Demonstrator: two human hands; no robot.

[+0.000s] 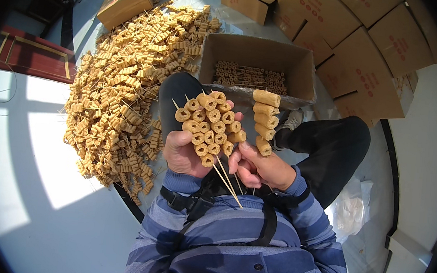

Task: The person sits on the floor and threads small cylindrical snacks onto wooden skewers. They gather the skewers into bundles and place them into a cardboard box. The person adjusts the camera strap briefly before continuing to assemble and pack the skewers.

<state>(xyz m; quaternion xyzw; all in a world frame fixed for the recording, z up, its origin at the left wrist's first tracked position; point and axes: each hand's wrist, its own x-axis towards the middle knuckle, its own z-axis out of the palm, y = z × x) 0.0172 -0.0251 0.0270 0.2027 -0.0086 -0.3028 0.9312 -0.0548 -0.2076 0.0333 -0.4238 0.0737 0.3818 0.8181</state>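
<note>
My left hand (188, 152) is wrapped round a bunch of skewers (206, 122) threaded with golden-brown hollow rolls, their round open ends facing up. Thin bare sticks poke out below the bunch toward my lap. With thumb and fingers pinched, my right hand (265, 166) grips a skewer of rolls (265, 121) that stands apart to the right of the bunch. The right fingertips also touch the lower right side of the bunch, near one roll. Part of the left fingers is hidden behind the rolls.
A big heap of skewered rolls (123, 92) spreads over the floor at my left. Straight ahead, an open cardboard box (259, 51) holds packed skewers. Flattened cartons (350, 54) lie to the far right, closer boxes (126, 3) behind the heap. A clear plastic bag (350, 208) rests by my right leg.
</note>
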